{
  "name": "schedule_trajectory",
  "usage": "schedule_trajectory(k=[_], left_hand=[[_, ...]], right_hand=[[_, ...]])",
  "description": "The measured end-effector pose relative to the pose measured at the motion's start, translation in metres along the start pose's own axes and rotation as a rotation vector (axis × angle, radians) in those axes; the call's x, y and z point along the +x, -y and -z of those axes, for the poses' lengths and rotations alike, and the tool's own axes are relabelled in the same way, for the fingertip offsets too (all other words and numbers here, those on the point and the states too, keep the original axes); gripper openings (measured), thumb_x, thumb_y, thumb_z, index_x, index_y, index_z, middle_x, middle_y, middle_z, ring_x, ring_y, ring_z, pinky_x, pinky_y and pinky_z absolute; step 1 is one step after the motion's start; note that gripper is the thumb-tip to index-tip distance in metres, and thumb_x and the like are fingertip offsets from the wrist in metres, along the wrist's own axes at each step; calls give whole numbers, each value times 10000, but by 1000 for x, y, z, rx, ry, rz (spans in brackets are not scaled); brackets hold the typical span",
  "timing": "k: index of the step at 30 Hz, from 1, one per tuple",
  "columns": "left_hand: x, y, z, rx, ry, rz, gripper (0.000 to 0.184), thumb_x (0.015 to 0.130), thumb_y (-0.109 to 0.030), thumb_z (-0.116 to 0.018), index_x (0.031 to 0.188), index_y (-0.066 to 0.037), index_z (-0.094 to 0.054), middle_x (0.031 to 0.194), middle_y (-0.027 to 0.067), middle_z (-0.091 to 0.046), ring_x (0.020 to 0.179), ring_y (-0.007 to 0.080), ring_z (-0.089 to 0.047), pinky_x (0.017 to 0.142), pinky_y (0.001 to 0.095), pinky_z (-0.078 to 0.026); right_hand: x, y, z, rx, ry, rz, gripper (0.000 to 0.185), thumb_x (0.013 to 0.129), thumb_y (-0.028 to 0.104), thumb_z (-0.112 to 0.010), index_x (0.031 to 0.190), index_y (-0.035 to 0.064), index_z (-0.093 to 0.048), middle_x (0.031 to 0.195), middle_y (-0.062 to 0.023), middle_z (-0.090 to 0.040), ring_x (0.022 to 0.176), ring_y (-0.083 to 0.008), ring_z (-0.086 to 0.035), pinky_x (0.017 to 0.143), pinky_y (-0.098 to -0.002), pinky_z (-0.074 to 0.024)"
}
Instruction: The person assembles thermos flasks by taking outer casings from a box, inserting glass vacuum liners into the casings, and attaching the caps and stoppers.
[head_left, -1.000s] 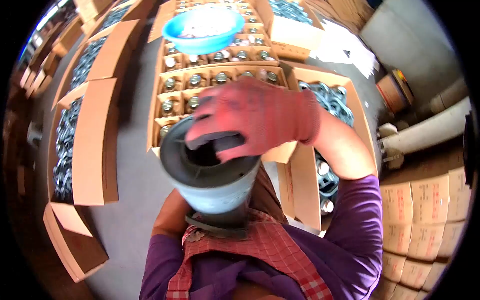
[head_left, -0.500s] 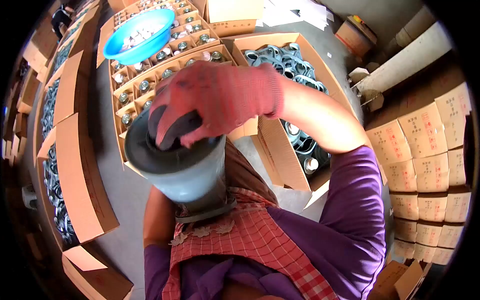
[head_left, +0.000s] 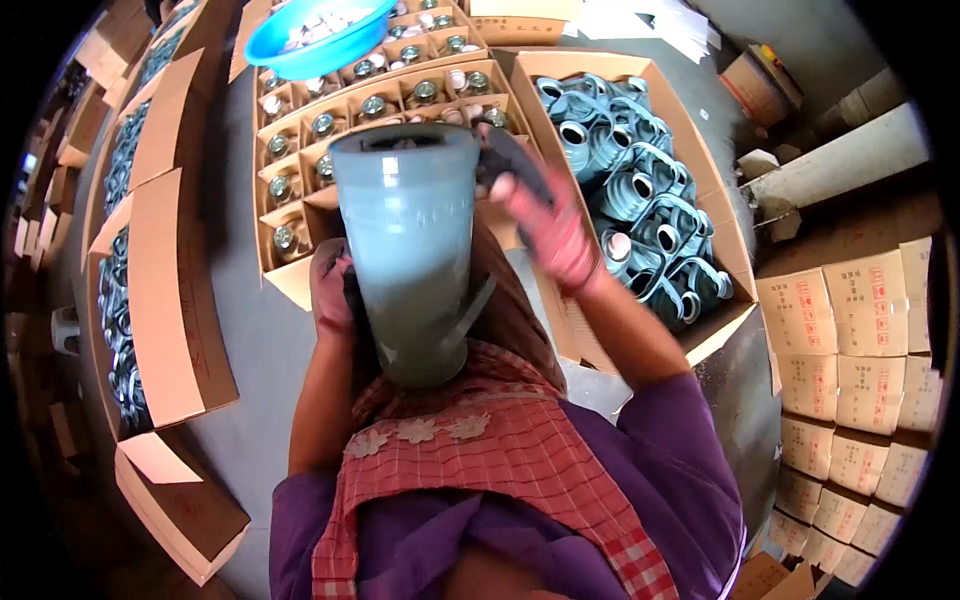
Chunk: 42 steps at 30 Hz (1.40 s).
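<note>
A tall blue-grey cylindrical container (head_left: 405,240) with a dark rim stands upright in front of my body, above the apron. My left hand (head_left: 335,290), in a red and black glove, grips its lower left side, with part of the fingers hidden behind it. Just right of the rim is my right hand (head_left: 545,215), gloved too and blurred by motion, its thumb and fingers apart with nothing seen between them. Beyond the container, a divided carton (head_left: 285,305) holds glass bottles with metallic-looking tops.
On the right, an open carton (head_left: 740,250) holds blue-grey handled containers. A blue basin (head_left: 300,65) of small pale pieces rests on the bottle cartons. Open cartons (head_left: 160,290) line the left; closed cartons (head_left: 870,320) are stacked at the right.
My right hand has come out of the container's opening and moved right, its fingers spreading. The container now shows more of its side, and my left hand has come into view beside it.
</note>
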<state>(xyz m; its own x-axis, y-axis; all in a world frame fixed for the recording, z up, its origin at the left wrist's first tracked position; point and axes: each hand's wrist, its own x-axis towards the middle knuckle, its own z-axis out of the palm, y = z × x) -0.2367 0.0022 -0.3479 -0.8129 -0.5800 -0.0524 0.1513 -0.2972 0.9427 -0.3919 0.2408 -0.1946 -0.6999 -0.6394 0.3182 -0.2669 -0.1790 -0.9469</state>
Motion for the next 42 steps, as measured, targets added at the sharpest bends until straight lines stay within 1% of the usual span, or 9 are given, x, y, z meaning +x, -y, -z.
schedule_trajectory(k=[3, 5, 6, 13, 18, 24, 32, 37, 42], left_hand=[[24, 0, 19, 479, 22, -158, 281, 946, -250, -466, 1064, -40, -612, 976, 108, -665, 850, 204, -631, 714, 314, -497], [35, 2, 20, -235, -143, 101, 381, 972, -369, -408, 1088, -65, -607, 1046, 113, -667, 889, 218, -643, 701, 325, -523], [40, -5, 22, -24, -42, 26, 400, 978, -362, -406, 1126, -36, -584, 1053, 117, -659, 895, 221, -642, 726, 324, -529], [61, -28, -70, -261, -43, -9, 411, 960, -317, -448, 1180, 19, -534, 968, 108, -671, 838, 225, -656, 711, 344, -549], [45, -22, -146, -685, 142, 174, 377, 961, -355, -462, 1165, -45, -533, 1045, 69, -627, 939, 228, -606, 790, 372, -515], [29, -22, -182, -42, 476, 381, 326, 886, -117, -592, 1183, 19, -578, 1123, 144, -636, 963, 258, -648, 783, 350, -556], [27, -22, -156, -63, 677, 364, 553, 873, -385, -589, 1243, 22, -528, 1265, 179, -542, 1103, 303, -588, 930, 421, -490], [27, -27, -160, -185, 697, 179, 382, 917, -177, -533, 1228, 42, -558, 1183, 136, -619, 1007, 279, -645, 825, 361, -528], [25, -26, -163, -106, 605, 272, 496, 851, -269, -559, 1243, 30, -516, 1172, 142, -610, 1029, 282, -609, 859, 368, -485]], right_hand=[[-48, -21, -12, -278, 256, -229, 677, 858, 318, -669, 1400, 18, -396, 1246, -107, -568, 1150, -184, -523, 1001, -336, -379], [-65, -19, 3, -312, 436, -553, 724, 822, 314, -715, 1394, 9, -394, 1231, -139, -579, 1156, -192, -530, 1009, -341, -380], [-70, -17, 6, -332, 528, -713, 748, 803, 312, -738, 1391, 5, -393, 1223, -155, -585, 1159, -196, -533, 1013, -344, -380], [-89, -17, -25, -184, -209, -45, 1085, 632, 237, -872, 1463, 7, -212, 1423, -190, -393, 1307, -270, -411, 1059, -349, -340], [-74, -1, 33, 159, -666, -70, 713, 619, 133, -805, 1254, 24, -499, 1132, -71, -559, 981, -171, -568, 849, -294, -470], [-137, 7, 179, 37, -966, -73, 524, 711, 189, -602, 1194, -12, -564, 821, -5, -544, 753, -123, -532, 744, -251, -445], [-166, 36, 318, -262, -839, -189, 411, 752, 10, -588, 1162, -20, -579, 874, -59, -625, 703, -161, -602, 685, -255, -501], [-105, 22, 336, -406, -551, -484, 460, 687, -118, -696, 1124, 9, -626, 918, -53, -664, 775, -112, -608, 717, -243, -518], [-8, -17, 268, -1245, 40, -495, 673, 587, 167, -795, 1213, 47, -579, 1043, -191, -664, 946, -319, -649, 863, -385, -505]])
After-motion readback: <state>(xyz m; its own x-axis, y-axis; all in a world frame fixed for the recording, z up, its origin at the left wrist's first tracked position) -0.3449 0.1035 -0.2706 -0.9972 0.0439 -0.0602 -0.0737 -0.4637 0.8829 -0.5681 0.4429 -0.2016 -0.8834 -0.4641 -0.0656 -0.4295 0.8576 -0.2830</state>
